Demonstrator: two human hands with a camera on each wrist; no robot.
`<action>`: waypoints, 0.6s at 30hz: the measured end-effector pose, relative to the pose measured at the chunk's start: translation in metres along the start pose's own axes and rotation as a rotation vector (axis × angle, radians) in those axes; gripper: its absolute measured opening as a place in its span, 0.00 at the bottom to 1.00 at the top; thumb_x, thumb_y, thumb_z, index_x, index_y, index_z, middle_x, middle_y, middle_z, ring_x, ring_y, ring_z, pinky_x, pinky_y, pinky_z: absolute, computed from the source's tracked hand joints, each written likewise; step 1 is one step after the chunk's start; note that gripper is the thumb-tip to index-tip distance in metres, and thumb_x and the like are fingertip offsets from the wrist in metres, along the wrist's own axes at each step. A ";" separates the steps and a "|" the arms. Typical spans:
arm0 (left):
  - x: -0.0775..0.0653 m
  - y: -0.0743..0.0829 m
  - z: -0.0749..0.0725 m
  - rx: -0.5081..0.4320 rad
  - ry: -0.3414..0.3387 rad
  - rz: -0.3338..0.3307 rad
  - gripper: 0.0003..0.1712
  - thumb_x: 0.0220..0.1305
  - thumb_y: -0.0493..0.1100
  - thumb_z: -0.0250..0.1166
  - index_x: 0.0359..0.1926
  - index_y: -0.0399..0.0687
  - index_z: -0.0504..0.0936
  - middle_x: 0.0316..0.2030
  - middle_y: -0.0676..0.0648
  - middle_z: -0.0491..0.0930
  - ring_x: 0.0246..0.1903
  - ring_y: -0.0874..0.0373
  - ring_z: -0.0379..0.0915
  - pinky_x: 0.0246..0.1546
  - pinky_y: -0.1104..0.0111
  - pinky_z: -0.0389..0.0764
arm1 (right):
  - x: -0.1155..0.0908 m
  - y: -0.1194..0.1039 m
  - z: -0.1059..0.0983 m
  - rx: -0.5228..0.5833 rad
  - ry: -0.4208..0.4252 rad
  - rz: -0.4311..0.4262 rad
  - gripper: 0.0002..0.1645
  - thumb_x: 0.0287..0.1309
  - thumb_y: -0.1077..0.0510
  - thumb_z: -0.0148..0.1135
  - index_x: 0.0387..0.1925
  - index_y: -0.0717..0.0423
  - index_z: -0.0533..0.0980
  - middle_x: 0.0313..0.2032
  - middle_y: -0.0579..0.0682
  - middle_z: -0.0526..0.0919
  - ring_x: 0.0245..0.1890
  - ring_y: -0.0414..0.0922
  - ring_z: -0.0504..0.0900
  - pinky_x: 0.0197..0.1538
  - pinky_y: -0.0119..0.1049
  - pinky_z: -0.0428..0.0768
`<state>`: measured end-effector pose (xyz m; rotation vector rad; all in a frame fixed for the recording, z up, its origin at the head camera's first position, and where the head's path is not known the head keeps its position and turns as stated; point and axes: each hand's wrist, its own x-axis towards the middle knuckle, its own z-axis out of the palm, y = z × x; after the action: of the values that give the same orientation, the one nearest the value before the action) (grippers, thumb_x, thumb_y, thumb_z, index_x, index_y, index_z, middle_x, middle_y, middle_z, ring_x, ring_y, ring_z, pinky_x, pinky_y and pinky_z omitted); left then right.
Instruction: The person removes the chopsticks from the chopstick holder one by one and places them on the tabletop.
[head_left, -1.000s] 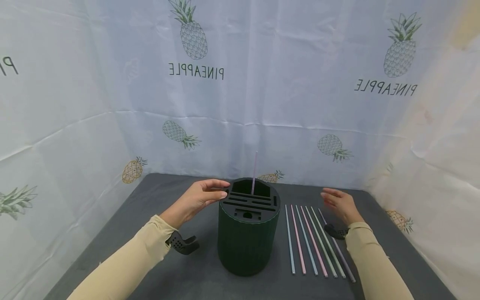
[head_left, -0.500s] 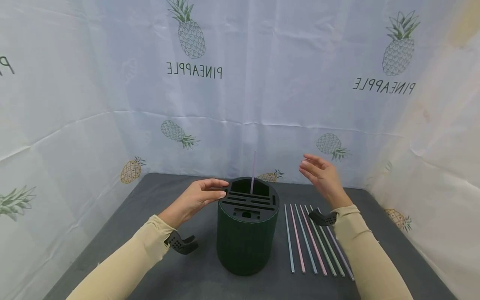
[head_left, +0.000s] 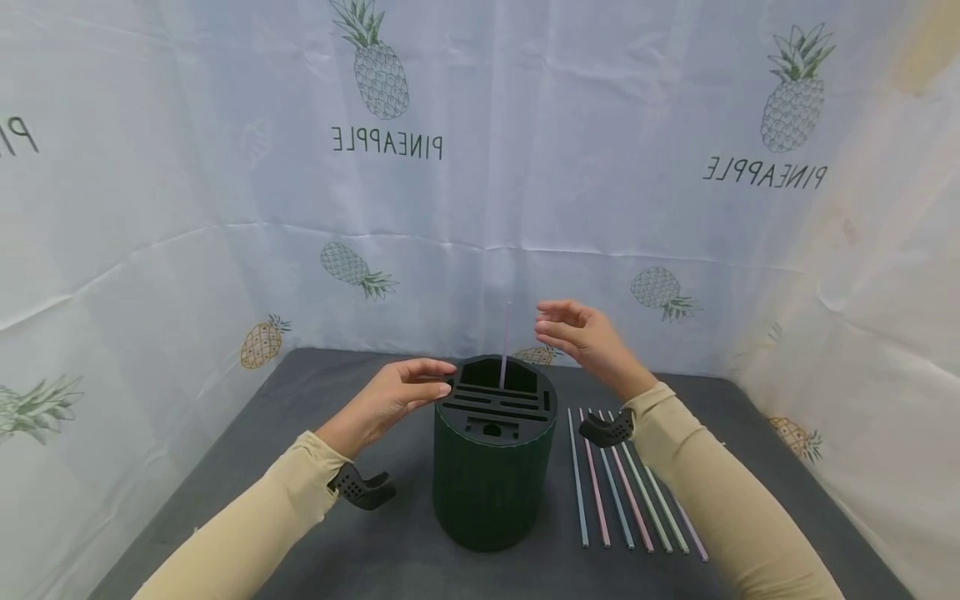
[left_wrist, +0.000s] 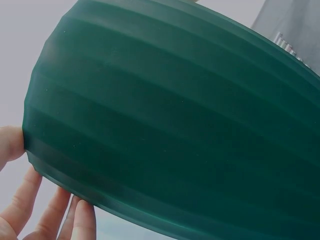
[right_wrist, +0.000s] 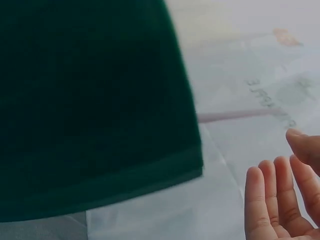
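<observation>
A dark green ribbed round holder [head_left: 491, 492] stands upright on the table, its black top divided into slots and a larger rear compartment. One thin pale purple straw [head_left: 505, 346] rises from that rear compartment. With straight fingers and thumb, my left hand [head_left: 390, 398] touches the holder's upper left edge; the left wrist view shows the fingertips [left_wrist: 85, 207] against the green wall. My right hand [head_left: 592, 340] is raised in the air just right of the upright straw, fingers loosely bent. Nothing lies between its fingers and thumb, and the right wrist view shows the straw [right_wrist: 235, 116] apart from them.
Several straws [head_left: 594, 483] in blue, pink, green and purple lie side by side on the dark grey table [head_left: 337, 550], right of the holder and partly under my right forearm. A white pineapple-print curtain [head_left: 480, 192] encloses the back and sides.
My right hand has risen from over the lying straws and moved left to the upright straw. The left hand has stayed at the holder's edge.
</observation>
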<state>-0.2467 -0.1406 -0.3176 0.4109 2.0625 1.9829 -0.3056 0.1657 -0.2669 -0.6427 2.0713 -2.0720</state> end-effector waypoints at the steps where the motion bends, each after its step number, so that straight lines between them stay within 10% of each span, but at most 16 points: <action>1: 0.000 0.000 0.000 -0.002 -0.001 0.000 0.28 0.61 0.42 0.68 0.62 0.40 0.74 0.64 0.43 0.68 0.60 0.53 0.70 0.68 0.55 0.67 | 0.002 -0.001 0.003 -0.026 -0.013 -0.002 0.20 0.64 0.64 0.59 0.58 0.59 0.71 0.50 0.50 0.75 0.50 0.41 0.80 0.60 0.38 0.78; 18: 0.000 -0.001 -0.001 -0.005 0.014 -0.008 0.28 0.60 0.43 0.69 0.61 0.42 0.75 0.63 0.43 0.69 0.60 0.52 0.70 0.68 0.54 0.66 | 0.020 0.003 0.028 -0.326 -0.119 0.033 0.21 0.58 0.63 0.66 0.52 0.64 0.74 0.50 0.57 0.79 0.45 0.42 0.83 0.60 0.53 0.77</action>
<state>-0.2475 -0.1413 -0.3187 0.3884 2.0646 1.9915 -0.3131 0.1326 -0.2670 -0.7494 2.3510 -1.6467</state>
